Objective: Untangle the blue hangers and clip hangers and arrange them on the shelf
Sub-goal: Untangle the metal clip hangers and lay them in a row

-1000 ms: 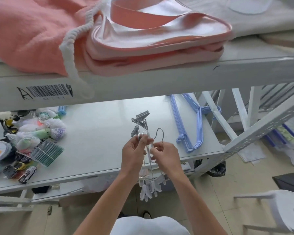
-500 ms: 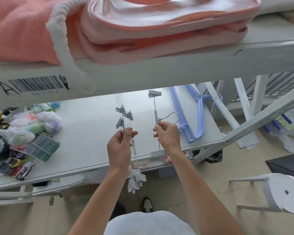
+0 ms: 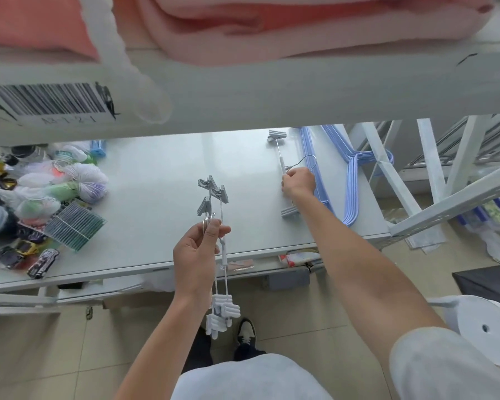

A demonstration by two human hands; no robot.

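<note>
Clutter (image 3: 38, 203) of bagged yarn, toy cars and a green comb-like pack covers the shelf's (image 3: 156, 174) left end. Right of it, at the near edge, the left hand (image 3: 198, 249) pinches the hooks of a bunch of clip hangers (image 3: 218, 255), which hang upright with clips above and below the fingers. Further right, the right hand (image 3: 299, 182) is curled round the middle of a single clip hanger (image 3: 280, 157) lying on the shelf. Blue hangers (image 3: 338, 171) lie just beside it, at the right end.
</note>
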